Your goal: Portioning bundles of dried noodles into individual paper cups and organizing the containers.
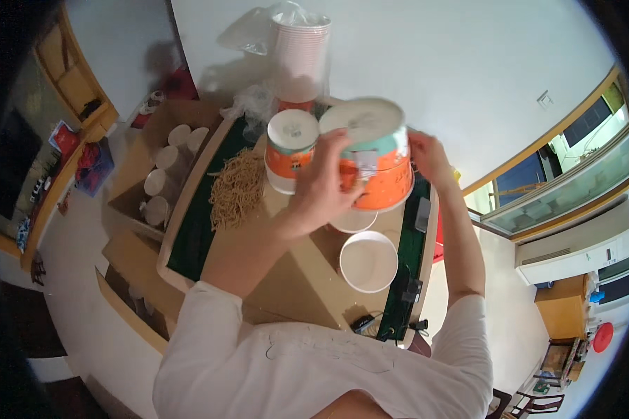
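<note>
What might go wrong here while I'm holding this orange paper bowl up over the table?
The orange paper bowl is held upside down between the left hand and right hand, well above the table. If the grip slips, it would likely fall onto the open white bowl below. It also sits close to the second orange bowl, which a nudge could topple.

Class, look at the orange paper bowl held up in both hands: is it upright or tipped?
Tipped. The orange paper bowl lies on its side between the left hand and right hand, its round white end facing the camera.
</note>
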Motion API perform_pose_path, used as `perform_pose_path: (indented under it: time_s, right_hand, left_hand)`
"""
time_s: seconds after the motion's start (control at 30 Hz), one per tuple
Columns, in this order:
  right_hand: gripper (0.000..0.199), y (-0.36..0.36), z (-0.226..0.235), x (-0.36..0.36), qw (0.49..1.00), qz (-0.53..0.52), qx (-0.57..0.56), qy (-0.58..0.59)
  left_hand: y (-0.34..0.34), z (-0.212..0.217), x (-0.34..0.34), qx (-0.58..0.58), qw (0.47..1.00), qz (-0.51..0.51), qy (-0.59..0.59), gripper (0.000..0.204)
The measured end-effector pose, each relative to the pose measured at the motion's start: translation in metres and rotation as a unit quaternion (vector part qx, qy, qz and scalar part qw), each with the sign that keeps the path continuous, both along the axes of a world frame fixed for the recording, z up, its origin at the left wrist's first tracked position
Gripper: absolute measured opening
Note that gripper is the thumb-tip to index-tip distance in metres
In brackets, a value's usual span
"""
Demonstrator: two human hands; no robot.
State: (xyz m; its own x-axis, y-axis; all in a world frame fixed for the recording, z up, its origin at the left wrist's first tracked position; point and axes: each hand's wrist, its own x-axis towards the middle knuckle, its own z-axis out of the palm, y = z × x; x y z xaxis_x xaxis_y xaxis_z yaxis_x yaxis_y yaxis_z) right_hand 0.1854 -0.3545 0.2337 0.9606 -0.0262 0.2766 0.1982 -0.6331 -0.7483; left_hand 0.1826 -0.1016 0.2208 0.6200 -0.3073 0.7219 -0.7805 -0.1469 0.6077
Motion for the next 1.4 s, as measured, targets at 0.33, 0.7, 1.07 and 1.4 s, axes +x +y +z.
perform_pose_path:
  time_s: [0.33, 0.7, 1.07, 1.4]
  right_hand:
    - [0.019, -0.098, -0.038, 0.162, 0.995, -0.045, 0.075, 0.039]
    - [0.018, -0.059, 0.015, 0.071, 0.819, 0.020, 0.526, -0.227]
    - [0.020, 0.057, 0.099, -0.153, 0.642, 0.699, 0.211, -0.234]
    - [0.012, 0.136, 0.114, -0.188, 0.623, 0.745, 0.163, -0.173]
  left_hand:
    - [-0.130, -0.026, 0.083, 0.072, 0.985, 0.137, -0.071, 0.046]
    - [-0.161, -0.099, 0.095, 0.351, 0.901, 0.227, -0.117, 0.054]
    - [-0.009, -0.205, -0.001, 0.488, 0.868, -0.076, -0.046, 0.038]
    - [0.079, -0.209, -0.074, 0.487, 0.871, -0.050, -0.048, 0.007]
